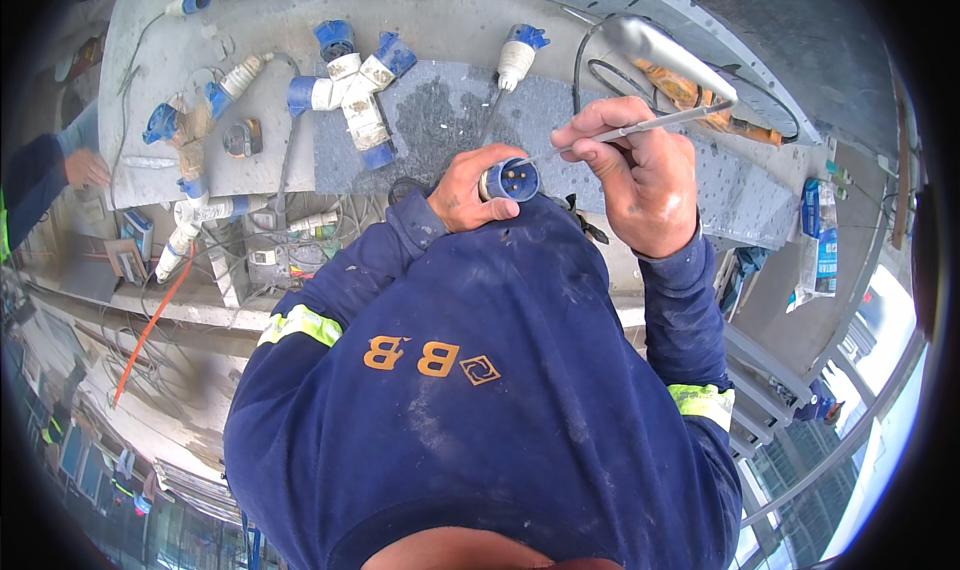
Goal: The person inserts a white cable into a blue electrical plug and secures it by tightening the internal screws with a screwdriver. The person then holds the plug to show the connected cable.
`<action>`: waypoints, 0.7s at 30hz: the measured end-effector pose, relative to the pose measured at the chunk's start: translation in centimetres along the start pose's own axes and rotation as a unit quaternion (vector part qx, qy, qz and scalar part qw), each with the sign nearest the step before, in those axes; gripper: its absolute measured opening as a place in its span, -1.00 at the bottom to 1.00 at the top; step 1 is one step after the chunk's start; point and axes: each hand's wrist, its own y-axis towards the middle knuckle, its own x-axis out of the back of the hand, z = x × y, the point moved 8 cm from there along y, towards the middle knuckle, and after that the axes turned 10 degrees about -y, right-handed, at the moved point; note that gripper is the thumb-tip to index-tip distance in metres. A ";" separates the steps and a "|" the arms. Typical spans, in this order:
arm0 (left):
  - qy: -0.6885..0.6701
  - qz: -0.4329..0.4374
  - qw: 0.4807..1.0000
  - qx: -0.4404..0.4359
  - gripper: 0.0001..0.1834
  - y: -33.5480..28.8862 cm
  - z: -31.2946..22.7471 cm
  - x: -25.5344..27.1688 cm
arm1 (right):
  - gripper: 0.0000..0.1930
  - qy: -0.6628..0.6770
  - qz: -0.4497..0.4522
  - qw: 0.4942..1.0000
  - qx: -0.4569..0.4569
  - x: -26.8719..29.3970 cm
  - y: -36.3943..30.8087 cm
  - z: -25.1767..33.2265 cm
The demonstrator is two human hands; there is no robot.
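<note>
— What have you got in your hands?

— My left hand (468, 192) is wrapped around a round blue plug (511, 179), fingers clenched on its body, with the open face turned up so I can see the metal pins inside. I hold it in front of my chest, just above the front edge of the grey workbench (440, 110).

— And the other one?

— My right hand (640, 175) is pinched tight on a thin metal screwdriver (640, 128). The shaft runs across my fingers, and its tip points left toward the face of the plug. I cannot tell whether the tip actually touches the pins.

— What lies on the bench behind?

— A cluster of blue and white connectors (352, 85) joined in a branching shape sits well beyond my left hand. A single blue and white plug (518, 58) lies further right, with its cable trailing toward me. More blue plugs (190, 120) are scattered at the far left end, beside a small dark tape measure (242, 138). An orange-handled tool (700, 100) and a black cable loop lie beyond my right hand.

— Anyone else nearby?

— Another person's hand (85, 168) in a blue sleeve rests at the left edge of the bench, well apart from mine.
</note>
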 end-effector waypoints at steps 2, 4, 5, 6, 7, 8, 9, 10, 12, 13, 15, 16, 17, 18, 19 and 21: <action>0.015 -0.016 1.000 0.009 -0.24 0.0 0.0 0.1 | -0.86 -0.013 -0.022 1.000 -0.017 -0.3 -0.3 0.3; 0.026 -0.029 0.999 -0.003 -0.25 0.1 -0.2 0.1 | -0.86 -0.055 -0.032 0.997 -0.035 -0.5 -0.4 1.3; 0.036 -0.033 0.999 -0.011 -0.25 0.2 -0.4 0.1 | -0.86 -0.087 -0.057 0.994 -0.013 -0.3 -0.3 1.9; 0.045 -0.036 0.998 -0.019 -0.25 0.2 -0.6 0.2 | -0.86 -0.091 -0.056 0.994 -0.002 -0.3 -0.3 2.1; 0.050 -0.035 0.998 -0.018 -0.24 0.2 -0.7 0.2 | -0.86 -0.095 -0.054 0.994 0.008 -0.2 -0.4 2.3; 0.054 -0.035 0.998 -0.018 -0.24 0.2 -0.9 0.3 | -0.85 -0.098 -0.053 0.994 0.018 -0.3 -0.4 2.5; 0.068 -0.038 0.997 -0.027 -0.24 0.1 -1.1 0.3 | -0.84 -0.087 -0.075 0.993 0.003 -0.2 -0.7 2.2; 0.071 -0.046 0.996 -0.030 -0.26 0.2 -1.2 0.3 | -0.83 -0.078 -0.098 0.992 -0.012 -0.4 -1.1 1.8; 0.070 -0.054 0.995 -0.036 -0.28 0.1 -1.2 0.4 | -0.75 -0.086 -0.128 0.987 -0.033 -0.4 -1.7 1.3; 0.078 -0.051 0.994 -0.053 -0.30 0.1 -1.2 0.4 | -0.73 -0.086 -0.125 0.988 -0.032 -0.3 -1.6 1.5; 0.056 -0.034 0.997 -0.028 -0.31 -0.1 -0.5 0.6 | -0.63 -0.071 -0.116 0.990 -0.029 -0.5 -1.6 1.4; 0.045 -0.028 0.998 -0.017 -0.31 -0.2 -0.3 0.6 | -0.61 -0.059 -0.096 0.994 -0.015 -0.7 -1.3 1.5; 0.035 -0.037 0.998 -0.023 -0.30 -0.1 -0.5 0.6 | -0.59 -0.047 -0.076 0.996 -0.002 -0.7 -1.0 1.7; 0.019 -0.044 0.999 -0.013 -0.30 -0.2 -0.4 0.8 | -0.56 -0.035 -0.056 0.998 0.012 -0.7 -0.7 1.8; 0.003 -0.049 0.999 -0.003 -0.29 -0.3 -0.2 0.9 | -0.54 -0.014 -0.041 0.999 0.029 -0.6 -0.5 1.9; -0.009 -0.054 0.998 0.007 -0.27 -0.5 0.0 1.0 | -0.57 0.014 -0.035 0.999 0.020 -0.6 -0.3 1.5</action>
